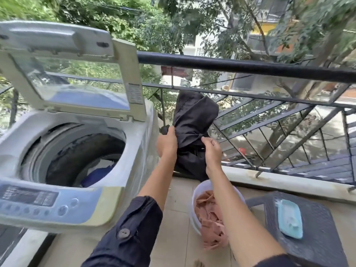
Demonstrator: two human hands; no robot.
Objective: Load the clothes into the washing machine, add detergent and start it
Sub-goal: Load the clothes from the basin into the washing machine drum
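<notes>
We hold the dark garment (194, 118) bunched mid-air, beside the open washing machine (127, 162) and above the bucket (192, 211). Left grip (167, 141) curled round its edge, right grip (212, 151) pinching a fold. Likely soft, light, floppy: gather trailing ends first.

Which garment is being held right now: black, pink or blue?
The black garment, held by left hand and right hand. Pink clothes lie in the bucket; blue cloth sits in the drum.
</notes>
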